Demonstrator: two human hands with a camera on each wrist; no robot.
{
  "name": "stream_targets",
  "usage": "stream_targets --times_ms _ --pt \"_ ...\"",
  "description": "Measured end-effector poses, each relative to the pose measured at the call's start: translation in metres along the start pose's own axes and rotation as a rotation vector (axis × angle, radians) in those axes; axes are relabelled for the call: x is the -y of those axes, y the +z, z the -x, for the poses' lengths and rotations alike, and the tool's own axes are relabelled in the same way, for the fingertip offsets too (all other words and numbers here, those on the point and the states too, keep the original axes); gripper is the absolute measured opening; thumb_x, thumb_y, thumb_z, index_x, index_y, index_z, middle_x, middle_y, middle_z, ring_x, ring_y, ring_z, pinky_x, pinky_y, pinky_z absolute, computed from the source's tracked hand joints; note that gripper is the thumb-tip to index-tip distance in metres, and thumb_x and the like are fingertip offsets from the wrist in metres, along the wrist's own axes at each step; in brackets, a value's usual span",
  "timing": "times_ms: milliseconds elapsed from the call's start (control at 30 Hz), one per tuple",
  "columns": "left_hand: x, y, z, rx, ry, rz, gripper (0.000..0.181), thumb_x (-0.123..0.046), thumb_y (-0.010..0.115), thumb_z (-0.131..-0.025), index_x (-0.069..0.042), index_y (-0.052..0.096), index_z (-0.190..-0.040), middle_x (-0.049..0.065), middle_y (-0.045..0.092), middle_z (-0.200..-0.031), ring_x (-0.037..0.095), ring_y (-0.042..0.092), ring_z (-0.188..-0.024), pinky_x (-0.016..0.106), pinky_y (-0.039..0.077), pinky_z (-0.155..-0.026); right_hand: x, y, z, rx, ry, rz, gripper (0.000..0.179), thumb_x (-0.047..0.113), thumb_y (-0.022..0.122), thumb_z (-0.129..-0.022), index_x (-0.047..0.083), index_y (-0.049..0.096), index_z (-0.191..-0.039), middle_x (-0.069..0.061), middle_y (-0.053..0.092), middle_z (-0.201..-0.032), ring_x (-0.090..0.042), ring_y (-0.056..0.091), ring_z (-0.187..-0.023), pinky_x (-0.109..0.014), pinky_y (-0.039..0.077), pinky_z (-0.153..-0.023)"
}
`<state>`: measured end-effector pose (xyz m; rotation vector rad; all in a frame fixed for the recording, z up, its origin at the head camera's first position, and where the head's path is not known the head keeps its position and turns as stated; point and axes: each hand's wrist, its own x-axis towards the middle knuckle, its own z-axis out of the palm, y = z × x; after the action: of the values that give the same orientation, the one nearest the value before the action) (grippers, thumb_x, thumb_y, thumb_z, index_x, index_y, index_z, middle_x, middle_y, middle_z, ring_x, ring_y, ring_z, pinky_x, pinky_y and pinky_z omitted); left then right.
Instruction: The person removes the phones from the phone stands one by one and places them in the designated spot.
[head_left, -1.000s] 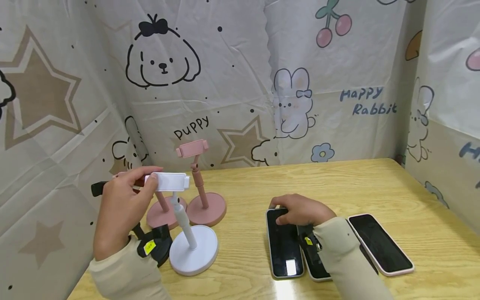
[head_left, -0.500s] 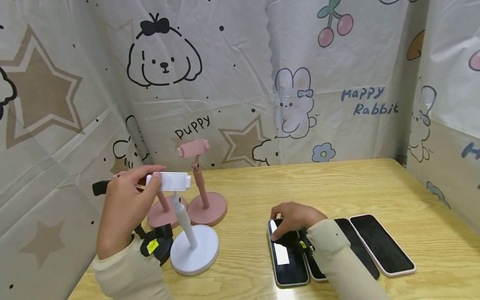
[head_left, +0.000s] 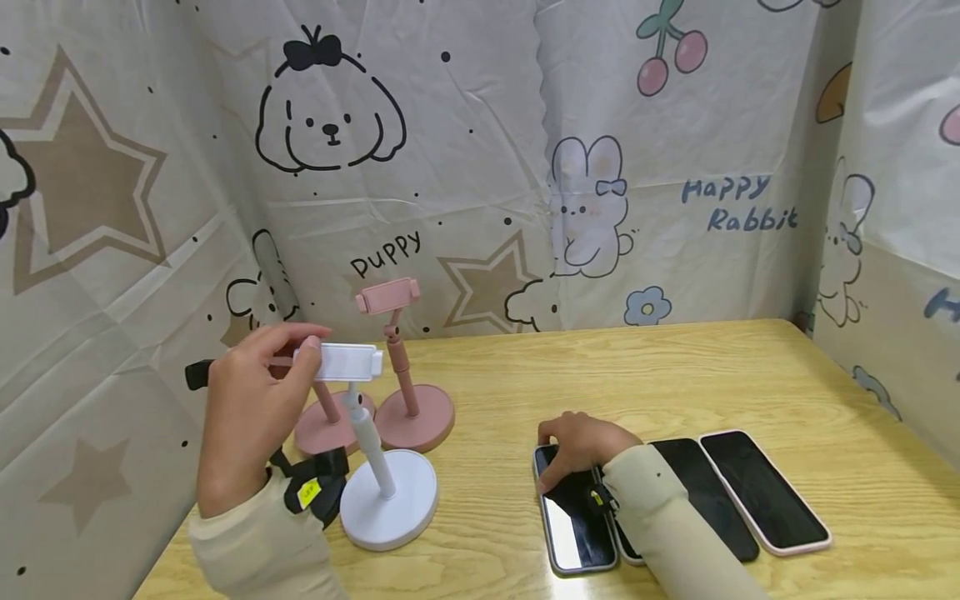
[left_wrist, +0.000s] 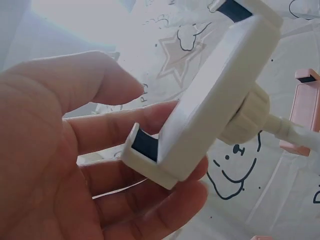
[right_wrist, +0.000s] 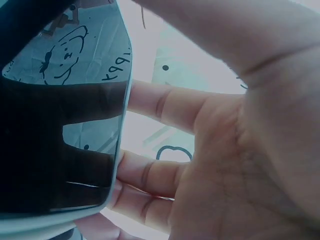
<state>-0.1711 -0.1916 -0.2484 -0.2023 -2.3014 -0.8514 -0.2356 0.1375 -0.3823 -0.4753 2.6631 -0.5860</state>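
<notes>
My left hand (head_left: pixel 255 408) holds the clamp (head_left: pixel 348 363) of a white phone stand by its left end. In the left wrist view, fingers pass behind the clamp (left_wrist: pixel 215 95), while the thumb lies in front with a visible gap. The stand's round base (head_left: pixel 390 500) rests on the table. My right hand (head_left: pixel 588 443) grips a dark-screened phone (head_left: pixel 573 537) near its far end, thumb at its left edge. In the right wrist view, fingers reach to the edge of this phone (right_wrist: pixel 55 165), some partly hidden behind it. The white stand's clamp has no phone in it.
Two pink phone stands (head_left: pixel 416 417) stand behind the white one. Right of the held phone lie a phone mostly under my wrist, a black phone (head_left: pixel 701 492) and a pink-edged phone (head_left: pixel 765 492). A patterned curtain (head_left: pixel 480 167) closes off the wooden table's back and sides.
My right hand has moved nearer, and the phone it grips has slid slightly toward me. Its thumb has shifted from the screen to the left edge. The left hand has barely moved.
</notes>
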Motion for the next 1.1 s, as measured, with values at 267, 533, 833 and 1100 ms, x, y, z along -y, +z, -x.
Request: stream_targets --times_ms 267,533,833,1100 --pt "-0.007 -0.003 0.003 -0.063 0.009 0.023 0.024 -0.022 0.053 -0.096 -0.011 0.072 -0.105 0.005 0.065 -0.106 0.021 0.059 -0.090 0.017 0.041 -0.075 -0.001 0.002 -0.003 0.009 0.010 -0.021 0.048 0.035 0.088 -0.067 0.019 0.062 -0.103 -0.003 0.056 -0.096 -0.020 0.050 -0.081 -0.037 0.045 -0.069" --pt "-0.015 -0.005 0.005 -0.078 0.031 0.033 0.023 -0.019 0.053 -0.094 -0.011 0.072 -0.105 0.003 0.065 -0.107 0.022 0.060 -0.091 0.028 0.043 -0.075 -0.002 0.005 -0.004 -0.008 0.005 0.012 0.049 0.035 0.089 -0.065 0.020 0.059 -0.100 -0.002 0.053 -0.089 -0.021 0.049 -0.079 -0.037 0.043 -0.067" --pt "-0.026 -0.003 0.006 -0.066 0.115 0.086 0.020 -0.016 0.055 -0.093 -0.012 0.072 -0.103 -0.002 0.065 -0.099 0.018 0.062 -0.087 0.010 0.042 -0.069 -0.001 0.001 0.001 -0.046 0.003 0.031 0.051 0.039 0.086 -0.067 0.018 0.060 -0.105 -0.007 0.053 -0.099 -0.023 0.048 -0.086 -0.041 0.045 -0.071" --pt "-0.041 0.006 0.007 -0.043 0.178 0.093 0.021 -0.018 0.056 -0.093 -0.013 0.071 -0.107 -0.002 0.066 -0.104 0.015 0.060 -0.098 0.037 0.049 -0.075 0.008 -0.033 0.027 -0.255 -0.088 -0.075 0.055 0.044 0.077 -0.079 0.012 0.057 -0.118 -0.011 0.054 -0.118 -0.024 0.051 -0.101 -0.044 0.047 -0.083"
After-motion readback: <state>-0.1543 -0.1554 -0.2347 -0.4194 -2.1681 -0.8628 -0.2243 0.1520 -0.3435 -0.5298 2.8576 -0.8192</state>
